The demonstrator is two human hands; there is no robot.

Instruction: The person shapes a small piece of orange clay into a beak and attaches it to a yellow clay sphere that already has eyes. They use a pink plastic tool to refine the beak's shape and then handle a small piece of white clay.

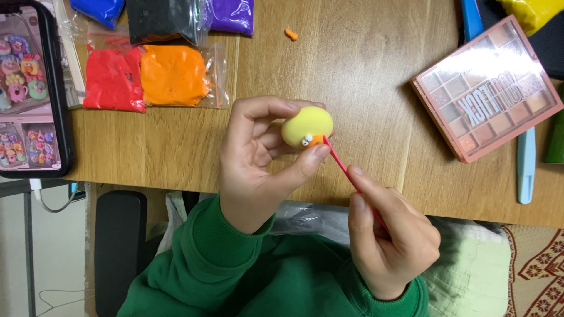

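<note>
While the yellow clay ball point(307, 125) is pinched in the left hand point(258, 158) above the near edge of the desk point(364, 76), between the thumb below and the fingers curled over its top, a thin red tool point(341, 166) is pressed between thumb and forefinger of the right hand point(388, 235), its tip set against the small orange piece point(317, 140) at the lower side of the ball; the grip of each hand is thus closed on its own thing. As far as can be judged, the body has been shaped smooth, a tiny white eye with a dark dot point(306, 140) has been placed, and the orange piece beside it is being worked; whether a second eye is in place cannot be told, since that side is turned away, and no other features are seen on the ball.

Clear bags lie at the far left of the desk: a bag of red clay point(113, 79) just beside a bag of orange clay point(174, 75), and behind them bags of blue point(97, 9), black point(158, 17) and purple clay point(232, 13), cut off by the frame; more yellow clay point(531, 10) is seen at the top right. An open palette of small coloured pans point(487, 88) lies at the right, with a pale blue tool point(526, 164) near it; an orange crumb point(291, 34) lies apart; a phone showing clay figures point(29, 88) is placed at the left.
</note>
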